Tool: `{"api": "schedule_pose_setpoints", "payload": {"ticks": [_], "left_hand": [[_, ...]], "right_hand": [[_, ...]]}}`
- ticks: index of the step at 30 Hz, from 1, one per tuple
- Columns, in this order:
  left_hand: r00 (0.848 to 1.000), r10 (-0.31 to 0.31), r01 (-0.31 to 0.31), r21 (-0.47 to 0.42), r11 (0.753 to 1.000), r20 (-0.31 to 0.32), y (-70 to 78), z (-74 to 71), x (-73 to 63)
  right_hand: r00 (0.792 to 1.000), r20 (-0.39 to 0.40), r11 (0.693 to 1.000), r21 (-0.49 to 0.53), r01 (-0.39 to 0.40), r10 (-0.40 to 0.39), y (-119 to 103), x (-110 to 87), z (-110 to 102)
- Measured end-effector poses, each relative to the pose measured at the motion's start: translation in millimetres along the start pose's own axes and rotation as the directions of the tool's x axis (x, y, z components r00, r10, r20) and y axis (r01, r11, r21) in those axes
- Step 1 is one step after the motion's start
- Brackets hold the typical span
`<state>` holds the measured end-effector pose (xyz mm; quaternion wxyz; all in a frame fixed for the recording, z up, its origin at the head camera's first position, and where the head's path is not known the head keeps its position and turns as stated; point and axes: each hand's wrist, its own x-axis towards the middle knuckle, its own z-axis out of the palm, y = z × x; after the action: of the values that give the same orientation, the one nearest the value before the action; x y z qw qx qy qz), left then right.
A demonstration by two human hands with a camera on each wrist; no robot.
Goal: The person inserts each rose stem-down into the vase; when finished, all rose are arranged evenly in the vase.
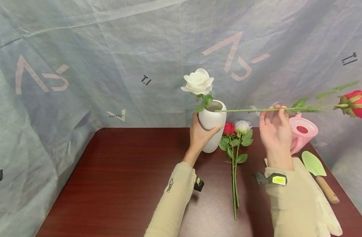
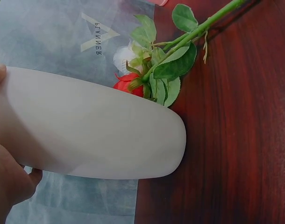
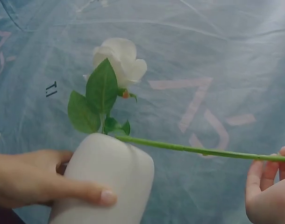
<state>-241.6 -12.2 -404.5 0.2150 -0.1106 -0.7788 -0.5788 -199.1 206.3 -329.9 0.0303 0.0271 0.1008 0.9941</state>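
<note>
My left hand grips a white vase around its upper body, thumb across the front; the vase tilts slightly. A white rose stands in the vase, its leaves at the rim. In my right hand the fingertips pinch the green stem of a red rose, held nearly level with its bloom out to the right. The stem's cut end reaches the vase mouth, as the right wrist view also shows near the vase. In the left wrist view, the vase hides part of a red flower.
A red rose and a white one lie on the dark red table. To the right are a pink watering can, a green trowel and pale gloves. Grey cloth hangs behind.
</note>
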Motion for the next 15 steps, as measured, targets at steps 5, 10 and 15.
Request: {"api": "schedule_pose_setpoints", "payload": {"ticks": [5,10,15], "left_hand": [[1.000,0.007,-0.007,-0.019,1.000,-0.002,-0.6,0.0,-0.7],[1.000,-0.003,0.004,-0.039,0.999,0.015,-0.7,0.8,-1.0],[1.000,-0.011,0.012,-0.035,0.999,0.014,-0.2,-0.3,-1.8]], "right_hand": [[1.000,-0.018,0.999,-0.038,-0.004,0.003,10.9,12.4,8.3],[0.998,-0.042,0.987,-0.155,0.040,-0.047,22.2,20.3,15.2],[0.990,-0.006,0.939,-0.320,0.128,-0.137,37.3,25.4,21.6]]}}
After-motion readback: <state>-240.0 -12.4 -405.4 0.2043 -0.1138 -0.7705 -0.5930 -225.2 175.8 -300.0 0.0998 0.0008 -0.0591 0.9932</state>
